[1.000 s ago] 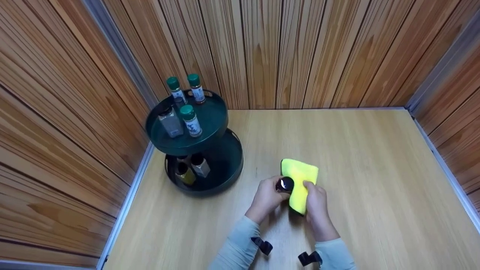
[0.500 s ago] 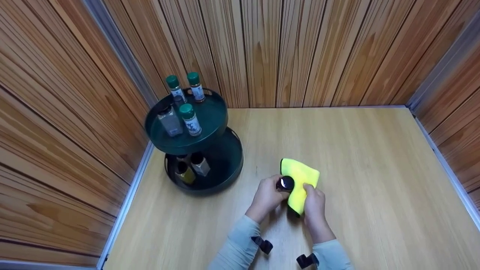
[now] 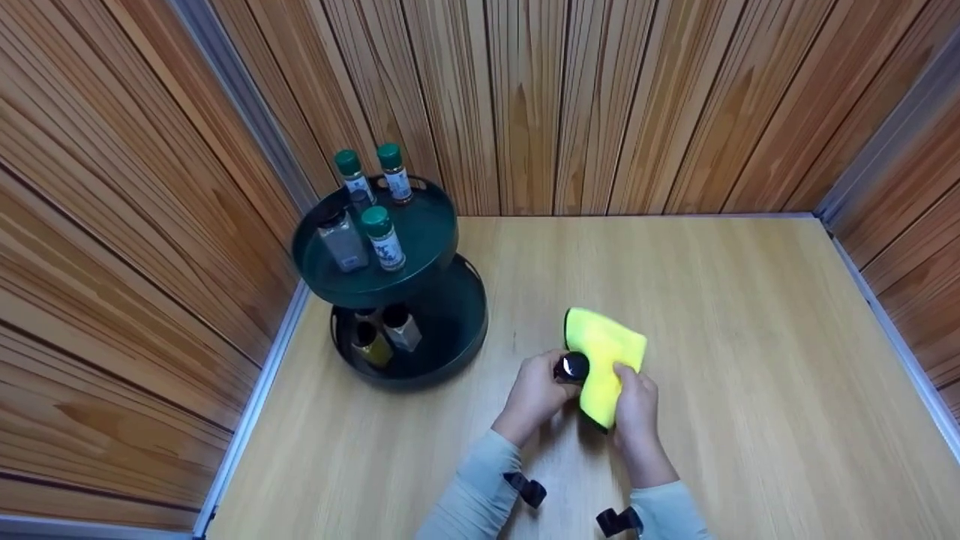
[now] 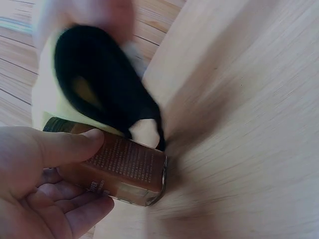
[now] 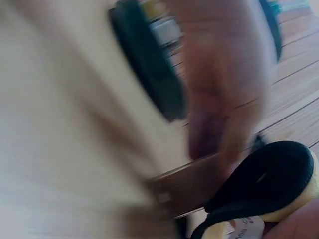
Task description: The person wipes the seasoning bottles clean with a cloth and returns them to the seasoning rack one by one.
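Note:
My left hand (image 3: 534, 390) grips a spice jar with a black cap (image 3: 573, 367). In the left wrist view the jar (image 4: 124, 167) has a reddish-brown body with fine print, thumb on one side and fingers on the other. A yellow cloth with black edging (image 3: 604, 352) is folded in my right hand (image 3: 637, 409), the thumb pressing on its top face. The cloth lies against the jar's right side. Its dark inner side (image 4: 104, 74) curls in a loop beside the jar, and a white tag (image 5: 247, 228) shows in the right wrist view.
A two-tier dark green round rack (image 3: 420, 375) stands at the left. Several green-capped and black-capped jars sit on its upper tier, such as a green-capped jar (image 3: 385, 244); black-capped ones stand below. Wood-panel walls (image 3: 525, 112) bound the wooden table (image 3: 720, 315).
My right hand and the cloth shifted slightly left and down, then back right and up, along the jar's side. The left hand and jar have stayed almost in place.

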`<state>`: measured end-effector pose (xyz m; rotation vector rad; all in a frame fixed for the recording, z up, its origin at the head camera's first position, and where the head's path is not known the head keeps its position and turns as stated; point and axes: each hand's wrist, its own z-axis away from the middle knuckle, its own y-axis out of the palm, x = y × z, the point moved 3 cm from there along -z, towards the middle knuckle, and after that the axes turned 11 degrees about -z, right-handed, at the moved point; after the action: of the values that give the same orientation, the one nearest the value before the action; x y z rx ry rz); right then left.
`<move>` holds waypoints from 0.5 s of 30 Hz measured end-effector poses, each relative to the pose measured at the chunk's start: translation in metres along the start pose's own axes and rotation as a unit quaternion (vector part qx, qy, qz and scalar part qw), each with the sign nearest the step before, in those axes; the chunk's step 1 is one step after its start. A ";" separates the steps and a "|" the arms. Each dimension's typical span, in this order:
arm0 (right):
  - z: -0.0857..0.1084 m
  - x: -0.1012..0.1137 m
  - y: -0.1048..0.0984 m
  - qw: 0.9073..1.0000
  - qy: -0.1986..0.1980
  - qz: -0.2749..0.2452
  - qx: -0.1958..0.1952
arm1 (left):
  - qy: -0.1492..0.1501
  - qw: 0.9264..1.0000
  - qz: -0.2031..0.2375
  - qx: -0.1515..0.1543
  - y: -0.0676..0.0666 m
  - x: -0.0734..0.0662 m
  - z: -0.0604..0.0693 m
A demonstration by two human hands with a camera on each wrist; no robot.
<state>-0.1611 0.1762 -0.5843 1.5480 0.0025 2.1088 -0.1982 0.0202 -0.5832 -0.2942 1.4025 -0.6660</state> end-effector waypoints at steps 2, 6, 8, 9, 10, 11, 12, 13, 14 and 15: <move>-0.004 -0.009 -0.002 1.000 0.011 0.014 -0.007 | -0.006 1.000 0.000 0.002 0.000 0.000 -0.001; -0.005 -0.007 0.002 0.999 0.013 0.043 0.004 | -0.009 1.000 -0.004 0.002 -0.001 -0.001 -0.002; -0.002 0.001 0.005 0.999 0.008 0.047 0.013 | -0.012 1.000 0.002 0.006 0.000 -0.001 -0.001; 0.000 0.007 0.005 0.999 0.003 0.047 0.017 | -0.012 1.000 0.004 0.007 0.000 -0.001 -0.001; 0.002 0.012 0.006 0.999 -0.001 0.043 0.019 | -0.013 1.000 0.007 0.010 0.001 -0.001 -0.001; 0.005 0.017 0.005 0.999 -0.007 0.037 0.021 | -0.013 1.000 0.013 0.012 0.001 -0.001 -0.001; 0.007 0.022 0.005 0.999 -0.013 0.029 0.021 | -0.010 1.000 0.016 0.012 0.001 -0.001 -0.001; 0.009 0.026 0.004 0.999 -0.023 0.017 0.023 | -0.003 1.000 0.012 0.011 0.001 -0.001 -0.001; 0.010 0.030 0.002 0.999 -0.031 0.008 0.026 | 0.005 1.000 0.007 0.008 0.001 -0.001 -0.001; 0.011 0.032 0.001 0.999 -0.041 -0.002 0.029 | 0.012 1.000 0.001 0.005 0.001 -0.002 -0.001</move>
<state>-0.1586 0.1856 -0.5516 1.6659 0.0368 2.0576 -0.1989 0.0223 -0.5827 -0.2791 1.4217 -0.6763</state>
